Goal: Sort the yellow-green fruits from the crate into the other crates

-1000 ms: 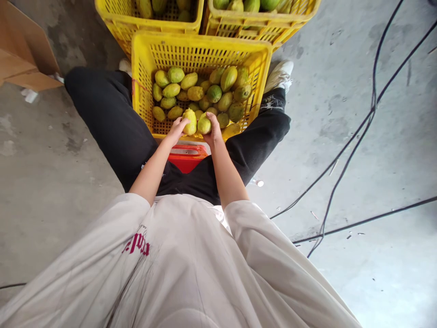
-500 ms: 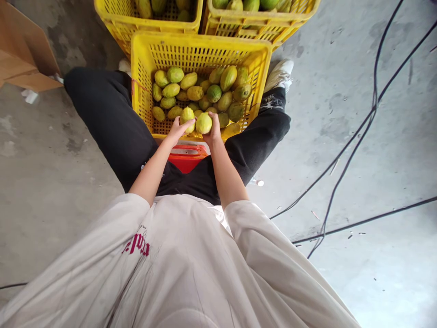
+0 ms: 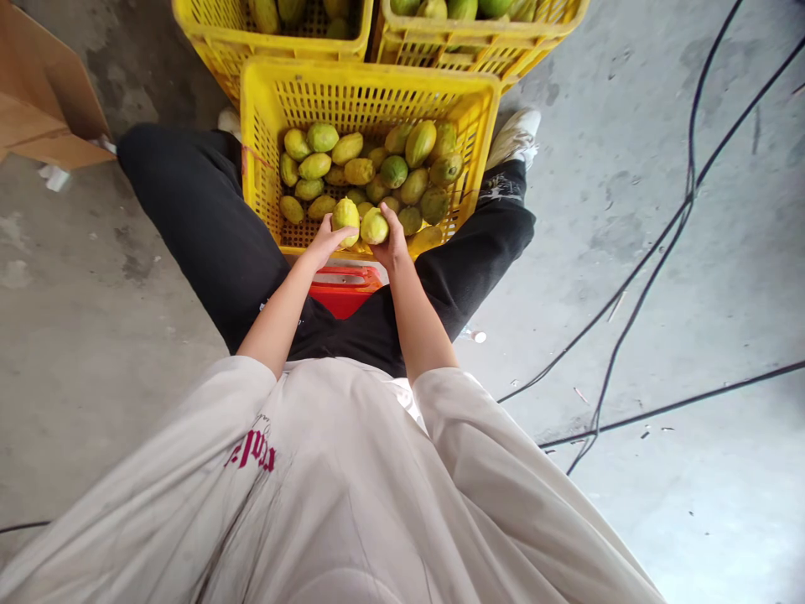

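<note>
Nearest, one pale shirt (image 3: 352,486) with dark red lettering, mine; below it, black trousers (image 3: 194,226), legs spread either side of the front yellow crate (image 3: 289,71). Between my thighs, one red plastic item (image 3: 343,302), mostly hidden. My left hand (image 3: 324,241): curled round one knobbly yellow fruit (image 3: 345,213), thumb across its lower front; a second ago the thumb sat further to its side, and the fruit stood a little nearer its neighbour's side. My right hand (image 3: 393,241): gripping one rounder yellow-green fruit (image 3: 375,225) from its outer side, the fruit turned so that a paler face shows than a second ago. The pair sit side by side at the crate's near side, very close; whether they touch, or how high they are held, I cannot tell. Meaning, in my judgement: small turns of the grip only, with neither piece let go. Beyond, within the crate, loose fruits (image 3: 394,172), green to yellow, piled and lying as they lay. Farther, two more yellow crates, a left far crate (image 3: 277,38) and a right far crate (image 3: 478,29), each holding like fruit, both cut off by the view.
</note>
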`<control>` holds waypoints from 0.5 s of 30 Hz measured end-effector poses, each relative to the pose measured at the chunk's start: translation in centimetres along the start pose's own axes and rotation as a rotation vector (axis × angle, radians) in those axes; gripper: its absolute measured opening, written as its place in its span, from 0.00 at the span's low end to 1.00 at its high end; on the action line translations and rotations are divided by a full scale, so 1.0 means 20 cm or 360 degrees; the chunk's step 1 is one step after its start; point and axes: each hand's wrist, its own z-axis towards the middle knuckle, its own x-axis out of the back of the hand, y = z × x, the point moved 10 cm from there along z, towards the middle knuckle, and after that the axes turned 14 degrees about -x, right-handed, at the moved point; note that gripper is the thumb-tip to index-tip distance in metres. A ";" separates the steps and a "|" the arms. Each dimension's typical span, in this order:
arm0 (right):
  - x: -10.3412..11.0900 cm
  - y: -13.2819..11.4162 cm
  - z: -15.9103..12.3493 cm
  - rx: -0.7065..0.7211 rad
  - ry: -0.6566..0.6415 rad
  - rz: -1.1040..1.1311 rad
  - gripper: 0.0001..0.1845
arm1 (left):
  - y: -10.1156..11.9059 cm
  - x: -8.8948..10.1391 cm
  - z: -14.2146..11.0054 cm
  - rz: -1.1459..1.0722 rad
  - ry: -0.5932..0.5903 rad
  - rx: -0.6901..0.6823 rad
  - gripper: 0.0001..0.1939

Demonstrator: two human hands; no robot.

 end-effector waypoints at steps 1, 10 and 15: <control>0.00 0.00 0.00 0.0001 -0.0008 -0.0027 0.37 | 0.01 0.00 0.00 -0.0001 -0.0007 -0.0014 0.30; 0.00 0.00 -0.01 0.0017 0.0015 -0.0065 0.40 | 0.04 -0.02 0.00 -0.0032 -0.0051 -0.0100 0.23; 0.04 0.01 0.03 0.0019 0.0053 -0.0051 0.37 | 0.04 -0.03 0.00 0.0008 -0.0062 -0.0115 0.09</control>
